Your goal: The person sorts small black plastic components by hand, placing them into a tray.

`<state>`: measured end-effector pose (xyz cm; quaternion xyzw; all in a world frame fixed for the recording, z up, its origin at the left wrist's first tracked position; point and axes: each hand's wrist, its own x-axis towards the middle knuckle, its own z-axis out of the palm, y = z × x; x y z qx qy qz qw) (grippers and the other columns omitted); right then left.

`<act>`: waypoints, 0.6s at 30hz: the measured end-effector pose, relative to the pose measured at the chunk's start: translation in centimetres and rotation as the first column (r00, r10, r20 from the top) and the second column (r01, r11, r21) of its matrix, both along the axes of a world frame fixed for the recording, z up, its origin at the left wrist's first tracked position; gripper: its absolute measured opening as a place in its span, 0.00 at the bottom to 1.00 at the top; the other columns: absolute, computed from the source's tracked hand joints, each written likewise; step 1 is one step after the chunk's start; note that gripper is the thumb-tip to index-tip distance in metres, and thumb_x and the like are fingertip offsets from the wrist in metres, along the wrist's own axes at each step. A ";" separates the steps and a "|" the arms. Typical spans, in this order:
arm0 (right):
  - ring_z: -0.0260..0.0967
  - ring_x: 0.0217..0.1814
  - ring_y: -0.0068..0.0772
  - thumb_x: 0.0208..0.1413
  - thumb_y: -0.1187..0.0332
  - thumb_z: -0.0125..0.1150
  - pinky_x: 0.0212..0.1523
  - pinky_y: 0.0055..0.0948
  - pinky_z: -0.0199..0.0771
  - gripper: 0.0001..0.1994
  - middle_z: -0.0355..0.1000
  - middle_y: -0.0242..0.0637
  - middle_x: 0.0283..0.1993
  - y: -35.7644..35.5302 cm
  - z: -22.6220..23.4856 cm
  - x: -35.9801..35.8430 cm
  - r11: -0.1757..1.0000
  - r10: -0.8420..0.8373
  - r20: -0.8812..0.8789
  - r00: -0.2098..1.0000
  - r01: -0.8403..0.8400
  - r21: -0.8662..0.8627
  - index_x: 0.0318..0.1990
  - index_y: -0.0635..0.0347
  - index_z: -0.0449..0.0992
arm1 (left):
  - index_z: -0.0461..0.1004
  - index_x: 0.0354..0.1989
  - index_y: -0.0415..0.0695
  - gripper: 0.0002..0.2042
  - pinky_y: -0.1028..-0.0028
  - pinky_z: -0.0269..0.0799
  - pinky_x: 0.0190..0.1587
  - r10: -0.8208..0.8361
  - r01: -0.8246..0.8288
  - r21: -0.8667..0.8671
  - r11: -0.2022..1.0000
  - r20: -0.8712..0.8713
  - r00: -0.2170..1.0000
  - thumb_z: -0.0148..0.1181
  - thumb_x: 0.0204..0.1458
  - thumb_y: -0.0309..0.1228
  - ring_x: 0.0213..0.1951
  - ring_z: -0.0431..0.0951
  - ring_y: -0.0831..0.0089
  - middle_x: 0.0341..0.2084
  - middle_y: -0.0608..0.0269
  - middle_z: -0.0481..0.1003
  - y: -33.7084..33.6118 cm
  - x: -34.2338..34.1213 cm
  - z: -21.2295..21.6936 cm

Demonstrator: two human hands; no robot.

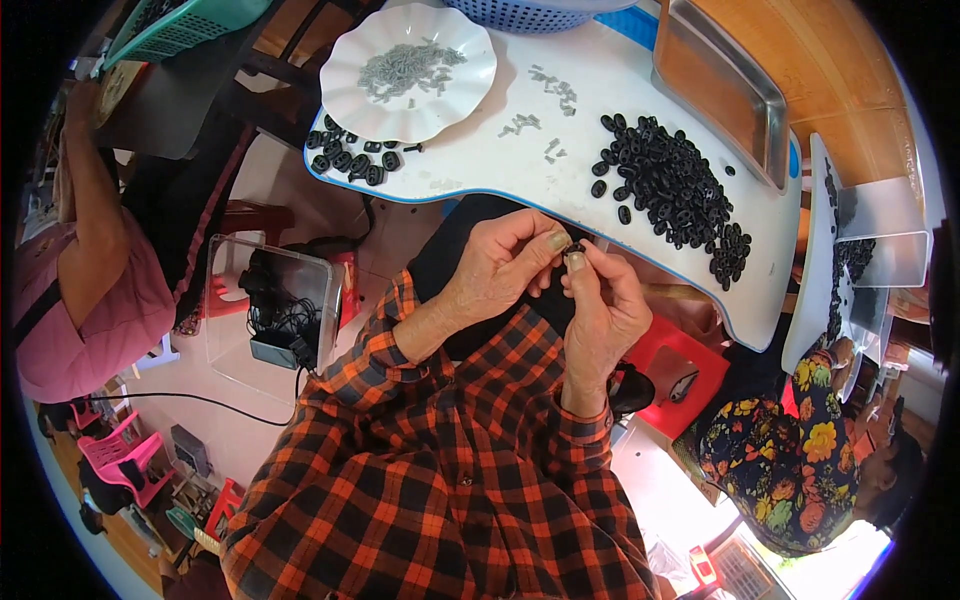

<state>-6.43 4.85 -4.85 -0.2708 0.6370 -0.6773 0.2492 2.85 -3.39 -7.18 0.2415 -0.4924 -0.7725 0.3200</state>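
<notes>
My left hand [508, 265] and my right hand [606, 305] meet in front of the table's near edge, both closed in a pinch. Between their fingertips is a small black part [574, 249], mostly hidden by the thumbs. On the white table, to the right of my hands, lies a large heap of black oval parts with holes [668, 185]. At the table's left end sits a smaller group of black oval parts [350, 160]. Beyond my hands, small clear pieces [556, 92] are scattered, and more clear pieces [410, 72] lie on a scalloped white plate [345, 85].
A metal tray [725, 95] and a blue basket [520, 14] stand at the table's far side. A clear box with black cables [285, 305] is on the left. People sit at left [95, 300] and right [780, 460]. A red stool [680, 375] stands below the table.
</notes>
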 end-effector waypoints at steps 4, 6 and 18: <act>0.62 0.28 0.12 0.50 0.83 0.61 0.29 0.12 0.62 0.06 0.70 0.27 0.29 0.3 -0.1 0.0 1.000 -0.010 -0.161 0.987 0.014 0.025 0.36 0.66 0.76 | 0.71 0.32 0.37 0.08 0.84 0.64 0.20 0.072 -0.064 -0.190 0.980 0.034 0.997 0.50 0.60 0.28 0.19 0.67 0.87 0.20 0.69 0.70 0.2 0.0 0.1; 0.62 0.28 0.12 0.49 0.83 0.61 0.28 0.12 0.62 0.06 0.70 0.27 0.29 0.4 0.0 0.1 1.000 -0.017 -0.205 0.979 0.020 0.017 0.36 0.66 0.76 | 0.71 0.32 0.36 0.07 0.84 0.64 0.19 0.087 -0.076 -0.242 0.967 0.037 0.996 0.51 0.59 0.27 0.19 0.68 0.86 0.21 0.68 0.70 0.2 0.1 0.1; 0.63 0.29 0.13 0.51 0.83 0.59 0.28 0.14 0.65 0.06 0.70 0.29 0.30 1.1 1.3 0.0 0.992 0.037 -0.203 0.978 -0.012 0.122 0.37 0.67 0.75 | 0.71 0.33 0.35 0.07 0.84 0.68 0.22 0.038 -0.041 -0.169 0.985 -0.022 0.999 0.49 0.60 0.26 0.21 0.70 0.85 0.23 0.67 0.70 0.9 -0.2 0.5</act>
